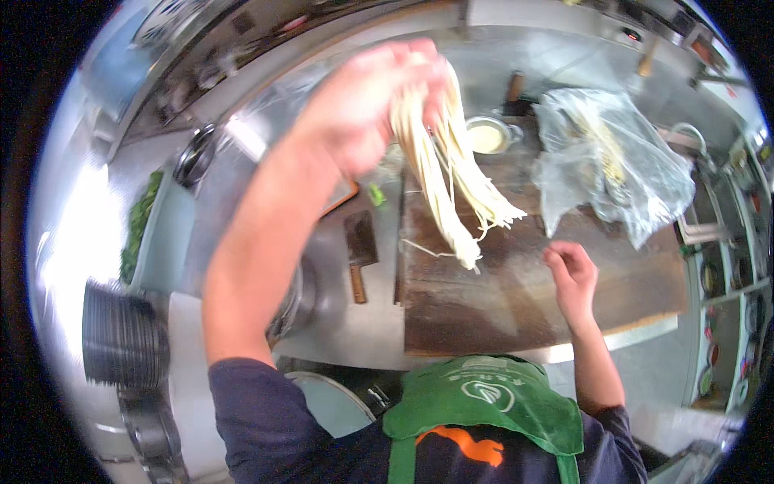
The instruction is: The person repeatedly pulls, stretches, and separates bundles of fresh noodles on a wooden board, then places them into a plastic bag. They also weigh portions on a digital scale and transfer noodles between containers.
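My left hand [372, 100] is raised over the work surface, blurred, and grips a hank of pale fresh noodles [432, 193] near its top. The strands hang down in two bunches above a floured wooden board [496, 308]. One loose strand trails out to the left of the bunches. Over the right part of the board, my right hand [571, 272] is held with curled fingers, thumb close to the fingertips and nothing visible in it. Just beyond it lies a clear plastic bag [617, 163] with pale noodle-like strands inside.
A cleaver [361, 254] lies left of the board. Behind the noodles is a metal cup [487, 136] of pale contents. Farther left are a tub of leafy greens [163, 230], a stack of dark plates [124, 336] and a ladle-like metal utensil [196, 156]. Shelves [725, 339] stand at right.
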A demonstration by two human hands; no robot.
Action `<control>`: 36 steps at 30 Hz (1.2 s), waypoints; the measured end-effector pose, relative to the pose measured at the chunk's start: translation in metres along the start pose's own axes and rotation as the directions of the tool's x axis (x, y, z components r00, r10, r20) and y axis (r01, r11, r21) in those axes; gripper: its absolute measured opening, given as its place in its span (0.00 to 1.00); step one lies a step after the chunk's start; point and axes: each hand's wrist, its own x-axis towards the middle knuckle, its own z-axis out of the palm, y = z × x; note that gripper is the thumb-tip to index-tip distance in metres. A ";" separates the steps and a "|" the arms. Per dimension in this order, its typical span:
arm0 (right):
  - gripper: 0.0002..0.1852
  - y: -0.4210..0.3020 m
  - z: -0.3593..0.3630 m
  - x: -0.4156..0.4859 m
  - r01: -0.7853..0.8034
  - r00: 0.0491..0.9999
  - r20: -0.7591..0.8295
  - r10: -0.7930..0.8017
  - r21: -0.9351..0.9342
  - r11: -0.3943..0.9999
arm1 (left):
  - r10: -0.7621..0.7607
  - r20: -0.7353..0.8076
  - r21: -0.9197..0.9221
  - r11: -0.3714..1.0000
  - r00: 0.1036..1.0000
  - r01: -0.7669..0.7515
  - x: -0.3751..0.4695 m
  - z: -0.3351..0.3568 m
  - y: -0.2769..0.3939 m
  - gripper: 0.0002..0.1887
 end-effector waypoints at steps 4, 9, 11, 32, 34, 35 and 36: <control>0.14 -0.027 0.012 0.005 -0.183 0.977 0.169 0.132 0.336 0.924 | -0.230 -0.011 -0.036 0.973 0.973 0.229 -0.023 0.073 -0.131 0.25; 0.10 0.012 0.010 -0.017 -0.525 0.844 0.227 0.486 0.540 0.658 | -0.189 -0.023 0.322 0.928 0.982 0.186 -0.065 0.116 -0.275 0.30; 0.07 0.031 0.005 -0.031 -0.584 0.783 0.137 0.607 0.498 0.641 | -0.161 -0.061 0.245 0.954 0.985 0.171 -0.078 0.122 -0.313 0.31; 0.02 0.072 -0.011 -0.052 -0.616 0.772 0.171 0.613 0.439 0.654 | -0.252 -0.162 0.071 0.961 0.954 0.266 -0.102 0.128 -0.359 0.26; 0.02 0.074 -0.013 -0.053 -0.611 0.774 0.164 0.612 0.450 0.652 | -0.285 -0.177 -0.005 0.958 0.942 0.288 -0.103 0.128 -0.358 0.26; 0.02 0.075 -0.013 -0.053 -0.610 0.774 0.165 0.611 0.453 0.650 | -0.284 -0.168 -0.082 0.958 0.944 0.274 -0.103 0.128 -0.357 0.27; 0.02 0.075 -0.013 -0.054 -0.609 0.775 0.158 0.611 0.445 0.657 | -0.338 -0.188 -0.085 0.941 0.922 0.328 -0.103 0.128 -0.357 0.26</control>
